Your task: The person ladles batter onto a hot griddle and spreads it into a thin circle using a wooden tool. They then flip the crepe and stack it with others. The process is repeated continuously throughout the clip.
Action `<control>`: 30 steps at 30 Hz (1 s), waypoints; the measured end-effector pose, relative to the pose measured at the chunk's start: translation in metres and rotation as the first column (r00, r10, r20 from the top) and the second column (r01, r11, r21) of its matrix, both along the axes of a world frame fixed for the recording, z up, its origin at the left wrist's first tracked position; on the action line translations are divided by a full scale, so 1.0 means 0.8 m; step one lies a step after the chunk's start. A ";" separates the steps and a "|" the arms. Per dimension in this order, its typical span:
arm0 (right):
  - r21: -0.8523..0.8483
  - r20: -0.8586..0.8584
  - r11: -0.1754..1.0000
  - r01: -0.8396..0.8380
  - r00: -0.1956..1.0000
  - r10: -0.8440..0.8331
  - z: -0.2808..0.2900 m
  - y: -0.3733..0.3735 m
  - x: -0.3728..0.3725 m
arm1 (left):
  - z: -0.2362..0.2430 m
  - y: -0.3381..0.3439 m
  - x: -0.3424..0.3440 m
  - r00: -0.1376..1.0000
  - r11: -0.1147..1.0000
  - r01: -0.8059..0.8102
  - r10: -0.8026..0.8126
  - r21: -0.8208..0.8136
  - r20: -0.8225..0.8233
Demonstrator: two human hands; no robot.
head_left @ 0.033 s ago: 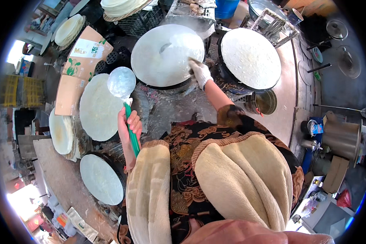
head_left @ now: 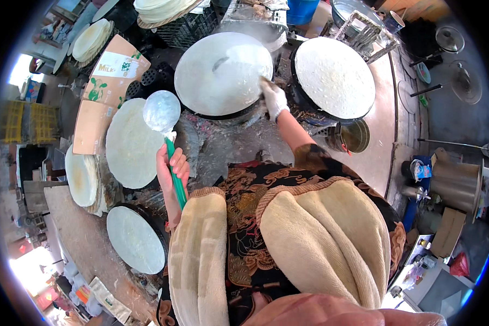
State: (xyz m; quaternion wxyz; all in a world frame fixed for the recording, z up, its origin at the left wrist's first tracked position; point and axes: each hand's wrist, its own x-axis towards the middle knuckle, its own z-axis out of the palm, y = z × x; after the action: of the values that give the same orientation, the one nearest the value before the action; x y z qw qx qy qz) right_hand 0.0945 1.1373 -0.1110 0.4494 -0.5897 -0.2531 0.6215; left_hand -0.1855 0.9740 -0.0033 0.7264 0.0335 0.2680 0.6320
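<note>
My left hand [head_left: 172, 167] is closed round the green handle of a ladle [head_left: 162, 111], whose round head is coated in pale batter and points away from me. A large round flatbread [head_left: 217, 70] covers the middle griddle, with light steam over it and a dark crescent mark near its centre. At its right rim is my right hand [head_left: 275, 100] in a white glove with brown, soiled fingertips. Those fingers are bunched together at the edge; whatever is in them is too blurred to make out. Under the ladle head lies another pale flatbread [head_left: 131, 146].
To the right, another griddle carries a bubbly white flatbread [head_left: 336, 77]; a metal bucket [head_left: 354, 137] stands below it. A smaller round griddle [head_left: 136, 239] sits at lower left. Stacked flatbreads [head_left: 82, 176], a cardboard sheet [head_left: 95, 125] and a blue bucket [head_left: 302, 11] surround the work area.
My right hand has moved a little to the right along the middle flatbread's edge. My left hand and the ladle are almost unmoved.
</note>
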 end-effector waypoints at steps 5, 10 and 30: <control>0.117 0.252 0.993 -0.002 0.967 -0.028 -0.061 -0.051 0.016 | -0.053 -0.003 -0.027 0.997 0.997 0.018 -0.013 -0.074 0.072; -0.061 0.083 0.968 -0.245 0.965 0.249 -0.021 -0.034 -0.016 | -0.067 0.019 -0.013 0.996 0.972 0.065 -0.077 -0.224 -0.046; 0.050 0.285 0.969 -0.242 0.933 0.218 -0.032 -0.049 0.034 | -0.169 0.228 0.031 0.819 0.981 0.079 -0.167 -0.180 -0.549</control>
State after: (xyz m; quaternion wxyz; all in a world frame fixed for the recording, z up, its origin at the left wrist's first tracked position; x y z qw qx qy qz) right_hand 0.1216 1.0984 -0.1367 0.3580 -0.6179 -0.4067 0.5698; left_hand -0.1610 1.1565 -0.1385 0.6553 0.1807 0.5132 0.5240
